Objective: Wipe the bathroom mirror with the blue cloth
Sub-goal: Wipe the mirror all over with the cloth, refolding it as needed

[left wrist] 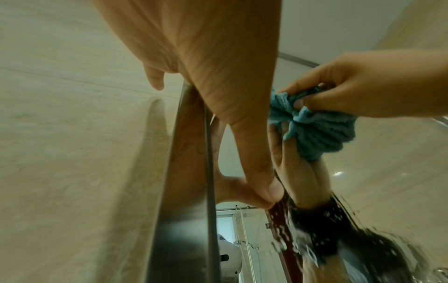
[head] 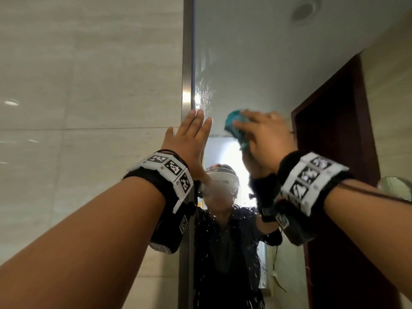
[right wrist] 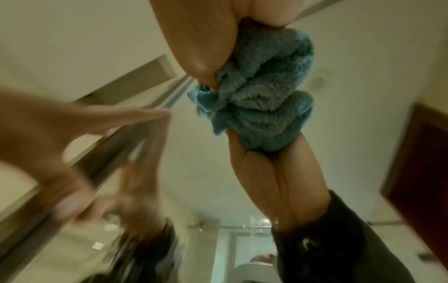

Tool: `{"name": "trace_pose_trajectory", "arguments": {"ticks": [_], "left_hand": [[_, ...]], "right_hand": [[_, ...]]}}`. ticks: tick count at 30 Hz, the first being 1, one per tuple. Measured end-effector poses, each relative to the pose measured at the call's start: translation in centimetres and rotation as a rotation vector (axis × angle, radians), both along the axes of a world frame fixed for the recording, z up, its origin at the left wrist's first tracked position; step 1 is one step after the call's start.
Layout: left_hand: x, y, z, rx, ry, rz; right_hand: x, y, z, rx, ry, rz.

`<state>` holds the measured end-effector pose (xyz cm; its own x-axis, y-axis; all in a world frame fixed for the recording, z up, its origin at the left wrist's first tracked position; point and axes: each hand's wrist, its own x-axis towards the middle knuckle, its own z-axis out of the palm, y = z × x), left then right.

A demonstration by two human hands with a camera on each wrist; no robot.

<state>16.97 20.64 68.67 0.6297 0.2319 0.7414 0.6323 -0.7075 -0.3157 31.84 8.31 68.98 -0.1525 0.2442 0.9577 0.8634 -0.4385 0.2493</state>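
The bathroom mirror [head: 256, 63] fills the right of the head view, wet with droplets near its left edge and lower down. My right hand [head: 265, 134] grips the bunched blue cloth [head: 234, 126] and presses it against the glass at about head height. In the right wrist view the cloth [right wrist: 266, 72] meets its own reflection on the glass. My left hand [head: 192, 132] lies flat, fingers straight, on the mirror's left edge and metal frame [head: 188, 63], just left of the cloth. The left wrist view shows that palm [left wrist: 218, 76] and the cloth [left wrist: 315, 124] beside it.
A beige tiled wall [head: 89, 108] runs left of the frame. The mirror reflects a dark wooden door [head: 334, 163], the ceiling, and the person wearing the head camera. Water streaks [head: 223, 253] cover the lower glass.
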Motion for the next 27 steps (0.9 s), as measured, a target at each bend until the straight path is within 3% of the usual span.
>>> {"name": "trace_pose_trajectory", "arguments": {"ticks": [4, 7, 11, 13, 19, 21, 25, 27], "left_hand": [[0.1, -0.3, 0.1, 0.015, 0.013, 0.031], [-0.1, -0.7, 0.1, 0.001, 0.019, 0.049], [-0.1, -0.6, 0.2, -0.027, 0.027, 0.036], [-0.1, -0.6, 0.2, -0.034, 0.03, 0.033], [-0.1, -0.6, 0.1, -0.039, 0.011, 0.012], [0.0, -0.7, 0.1, -0.04, 0.014, 0.021], [0.0, -0.7, 0.2, -0.043, 0.01, 0.024], [0.0, -0.7, 0.2, -0.043, 0.009, 0.021]], "right_hand": [[-1.5, 1.8, -6.2, -0.25, -0.162, 0.052], [-1.9, 0.7, -4.8, -0.315, -0.129, 0.024], [1.9, -2.3, 0.2, 0.076, 0.134, 0.091], [2.8, -3.1, 0.4, 0.11, 0.194, 0.103], [0.1, -2.5, -6.3, -0.196, 0.053, 0.068], [0.4, -3.2, -5.5, -0.241, 0.025, 0.052], [1.8, -3.8, -1.8, 0.067, 0.238, 0.135], [1.7, -3.6, -1.6, 0.148, 0.297, 0.09]]}}
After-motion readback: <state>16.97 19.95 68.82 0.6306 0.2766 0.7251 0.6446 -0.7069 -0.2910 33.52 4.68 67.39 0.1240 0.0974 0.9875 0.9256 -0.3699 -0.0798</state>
